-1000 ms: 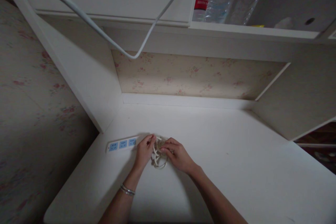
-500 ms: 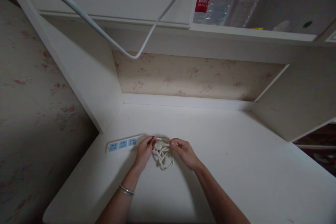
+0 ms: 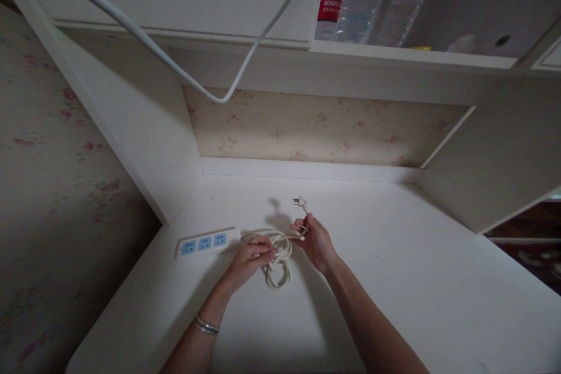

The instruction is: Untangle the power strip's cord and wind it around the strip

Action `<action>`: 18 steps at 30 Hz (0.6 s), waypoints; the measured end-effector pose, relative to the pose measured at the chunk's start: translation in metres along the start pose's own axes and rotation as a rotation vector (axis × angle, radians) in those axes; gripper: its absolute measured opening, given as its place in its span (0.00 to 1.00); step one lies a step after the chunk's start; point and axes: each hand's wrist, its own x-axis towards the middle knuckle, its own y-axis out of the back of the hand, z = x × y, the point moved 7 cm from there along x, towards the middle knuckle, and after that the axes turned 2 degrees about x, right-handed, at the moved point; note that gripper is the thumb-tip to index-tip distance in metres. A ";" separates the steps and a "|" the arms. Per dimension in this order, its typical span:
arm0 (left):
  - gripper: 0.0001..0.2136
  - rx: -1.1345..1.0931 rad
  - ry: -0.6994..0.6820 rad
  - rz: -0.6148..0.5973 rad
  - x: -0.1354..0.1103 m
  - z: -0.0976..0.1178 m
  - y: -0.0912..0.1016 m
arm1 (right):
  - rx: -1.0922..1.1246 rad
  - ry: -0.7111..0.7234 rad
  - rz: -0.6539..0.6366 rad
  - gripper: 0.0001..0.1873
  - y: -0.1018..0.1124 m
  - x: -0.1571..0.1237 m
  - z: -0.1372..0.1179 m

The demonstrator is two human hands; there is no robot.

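A white power strip (image 3: 209, 242) with three blue socket faces lies on the white desk, left of my hands. From its right end runs a cream power cord (image 3: 277, 283), bunched in loops between my hands. My left hand (image 3: 252, 260) is closed on the left side of the bundle, fingers pinching the cord. My right hand (image 3: 316, 242) is closed on the cord just below its plug. The plug (image 3: 300, 201) sticks up above the right fingers, its metal prongs pointing left. Parts of the loops are hidden behind my left fingers.
A thick white cable (image 3: 223, 99) hangs in a V in front of the upper cabinet. Several plastic bottles (image 3: 362, 3) stand on the shelf above. Side panels enclose the desk (image 3: 394, 292), and flowered wallpaper (image 3: 324, 128) covers the back wall.
The plug has come up out of the bundle, with my right hand now holding the cord below it. My left hand has shifted slightly right and down over the loops.
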 end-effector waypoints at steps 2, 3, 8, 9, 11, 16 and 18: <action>0.15 -0.024 0.009 -0.031 0.000 -0.001 -0.002 | 0.009 -0.024 -0.040 0.18 -0.006 -0.001 -0.005; 0.15 -0.048 0.021 -0.030 0.000 -0.002 -0.002 | 0.010 -0.031 -0.060 0.18 -0.010 -0.003 -0.008; 0.14 -0.191 0.190 0.211 -0.002 -0.030 0.014 | -0.073 0.007 -0.112 0.17 -0.018 -0.011 -0.013; 0.14 -0.210 0.230 0.251 -0.003 -0.037 0.016 | -0.122 0.025 -0.117 0.17 -0.016 -0.011 -0.012; 0.15 -0.233 0.285 0.255 -0.004 -0.047 0.015 | -0.294 0.084 -0.106 0.17 -0.011 -0.012 -0.012; 0.20 -0.235 0.285 0.144 -0.002 -0.051 0.002 | -0.865 0.367 0.062 0.19 0.007 -0.012 -0.027; 0.20 -0.245 0.288 0.117 -0.002 -0.048 -0.002 | -0.929 0.380 0.067 0.20 0.009 -0.012 -0.029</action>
